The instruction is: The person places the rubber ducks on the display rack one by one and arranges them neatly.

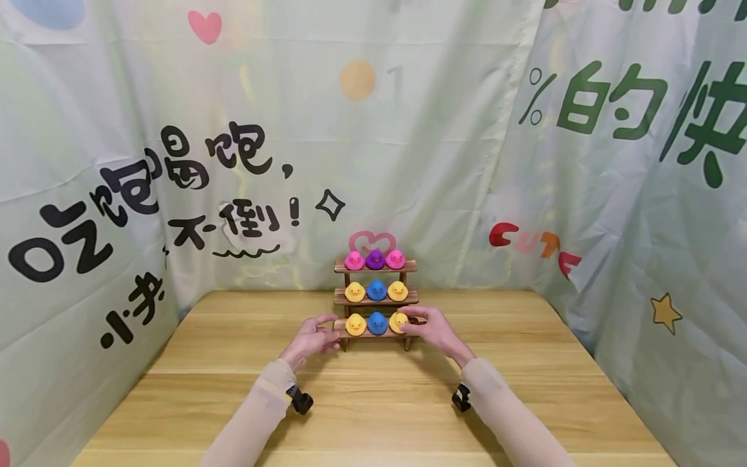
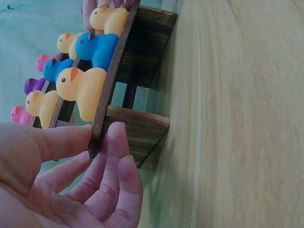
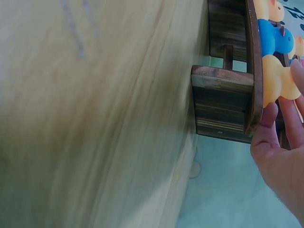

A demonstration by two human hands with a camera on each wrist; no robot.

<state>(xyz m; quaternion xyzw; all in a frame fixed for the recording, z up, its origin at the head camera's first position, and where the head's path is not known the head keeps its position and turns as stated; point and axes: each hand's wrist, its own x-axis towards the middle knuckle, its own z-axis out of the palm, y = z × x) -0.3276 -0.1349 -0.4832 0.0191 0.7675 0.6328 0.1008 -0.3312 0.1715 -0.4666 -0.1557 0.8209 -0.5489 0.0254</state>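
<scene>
A three-step wooden display stand [image 1: 340, 329] bears rubber ducks on each step. On the bottom step sit a yellow duck [image 1: 355, 325], a blue duck [image 1: 377, 323] and, at the right end, another yellow duck [image 3: 271, 78]. My right hand [image 1: 434, 329] pinches that right-end yellow duck between thumb and fingers, with one finger close against the step's end. At the opposite end, my left hand [image 1: 312, 338] grips the bottom step's edge, thumb on top and fingers beneath, beside the left yellow duck [image 2: 81, 90].
The middle step holds two yellow ducks and a blue duck [image 1: 377, 290] between them. On the top step, a purple duck [image 1: 375, 260] sits between two pink ducks. The stand rests on a wood-grain table [image 1: 373, 402], with a printed curtain [image 1: 408, 162] behind and at both sides.
</scene>
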